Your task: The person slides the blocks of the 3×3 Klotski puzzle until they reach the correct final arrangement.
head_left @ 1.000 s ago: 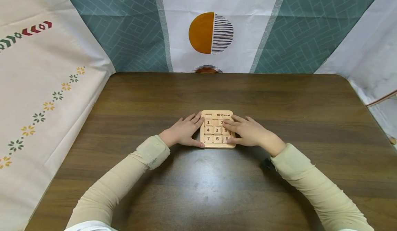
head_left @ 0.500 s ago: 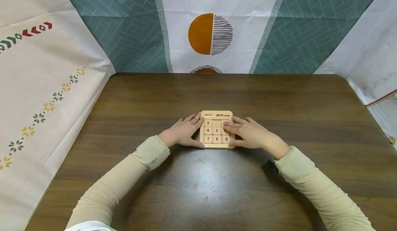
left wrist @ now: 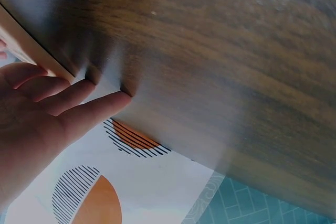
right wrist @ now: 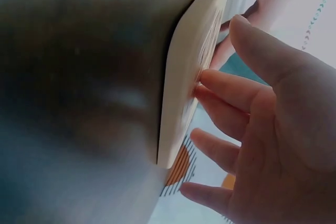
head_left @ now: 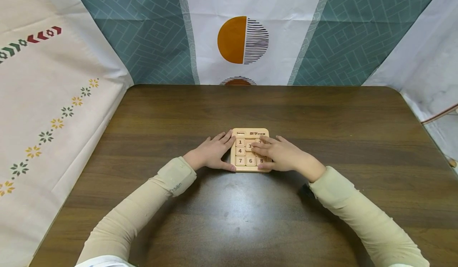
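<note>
A wooden number slide puzzle [head_left: 247, 130] lies flat on the table, its tiles in three rows. My left hand [head_left: 211, 152] rests along its left side, fingertips at the upper left edge and thumb at the lower left corner. From the right my right hand [head_left: 288, 155] reaches over the puzzle, a fingertip at the 3 tile [head_left: 249, 146]. That tile sits between the top and middle rows. The right fingers partly cover the 2 tile and hide the 5. In the right wrist view, index and middle fingertips touch the puzzle's face [right wrist: 197, 77] while the other fingers spread loosely.
The dark wood table [head_left: 229, 219] extends all round the puzzle. A patterned cloth [head_left: 150, 40] hangs behind its far edge, and a pale embroidered cloth [head_left: 43, 100] borders the left side. A thin cord [head_left: 441, 112] shows at the far right.
The 2 tile's neighbouring top-middle gap got wider, then the 3 tile slid up from the middle row into it. My right hand shifted right, then back left over the tiles. The left hand stayed still.
</note>
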Action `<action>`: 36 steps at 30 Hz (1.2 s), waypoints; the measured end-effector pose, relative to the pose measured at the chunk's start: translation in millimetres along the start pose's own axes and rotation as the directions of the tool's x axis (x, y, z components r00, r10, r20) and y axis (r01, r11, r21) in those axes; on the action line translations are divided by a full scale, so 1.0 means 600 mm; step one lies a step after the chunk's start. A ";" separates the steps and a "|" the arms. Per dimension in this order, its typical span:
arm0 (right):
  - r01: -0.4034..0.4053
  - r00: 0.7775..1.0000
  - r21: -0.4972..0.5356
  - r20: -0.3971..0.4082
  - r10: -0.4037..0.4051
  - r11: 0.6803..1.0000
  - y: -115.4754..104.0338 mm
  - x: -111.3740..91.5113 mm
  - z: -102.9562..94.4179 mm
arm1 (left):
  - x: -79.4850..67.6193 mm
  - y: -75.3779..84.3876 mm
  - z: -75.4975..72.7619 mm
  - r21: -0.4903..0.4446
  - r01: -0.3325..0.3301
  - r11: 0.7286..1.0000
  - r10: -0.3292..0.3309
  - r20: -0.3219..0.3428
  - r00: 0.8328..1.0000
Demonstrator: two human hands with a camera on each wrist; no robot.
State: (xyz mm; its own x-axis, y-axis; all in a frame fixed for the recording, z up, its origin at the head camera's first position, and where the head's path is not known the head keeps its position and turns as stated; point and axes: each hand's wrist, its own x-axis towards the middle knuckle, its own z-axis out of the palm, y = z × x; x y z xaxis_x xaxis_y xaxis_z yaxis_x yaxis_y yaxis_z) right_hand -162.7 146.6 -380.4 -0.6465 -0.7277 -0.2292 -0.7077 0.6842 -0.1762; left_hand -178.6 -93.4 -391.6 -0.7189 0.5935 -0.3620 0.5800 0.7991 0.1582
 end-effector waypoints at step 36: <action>0.018 0.999 0.012 -0.035 -0.017 1.000 -0.015 -0.026 0.009 | -0.001 -0.001 0.002 -0.003 0.002 1.000 -0.002 -0.004 1.000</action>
State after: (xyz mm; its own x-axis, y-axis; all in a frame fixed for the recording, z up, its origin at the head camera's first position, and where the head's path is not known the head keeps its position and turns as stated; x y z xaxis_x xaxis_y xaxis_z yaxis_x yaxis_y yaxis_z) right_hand -144.4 152.1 -380.4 -0.6437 -0.7407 -0.1925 -0.7155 0.6717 -0.1920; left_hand -177.8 -94.3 -392.5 -0.7214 0.5924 -0.3586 0.5775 0.8005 0.1606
